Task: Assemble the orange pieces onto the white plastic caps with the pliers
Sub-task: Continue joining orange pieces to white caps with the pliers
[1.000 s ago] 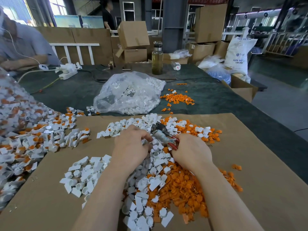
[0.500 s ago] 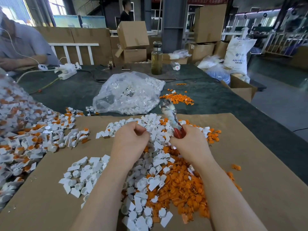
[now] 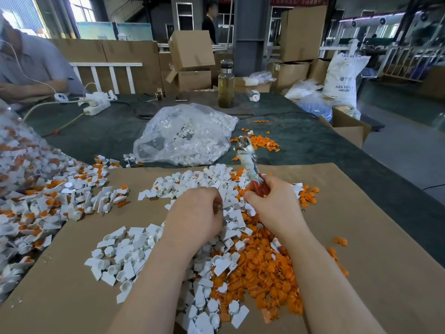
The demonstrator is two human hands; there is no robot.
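Right hand (image 3: 277,208) grips the pliers (image 3: 250,167) by the red handles — swung from flat over the pile to upright, nose away. Left hand (image 3: 195,213) curls among white caps (image 3: 125,256); contents hidden. Orange pieces (image 3: 262,273) beside — next pairing likely.

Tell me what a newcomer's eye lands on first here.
First, the big mixed heap of white plastic caps and orange pieces spread over the brown cardboard sheet in front of the person. Above its middle, the right hand grips the red-handled pliers, tip pointing up and away, while the left hand is curled over the caps. Behind sits a clear plastic bag of white caps on the dark table.
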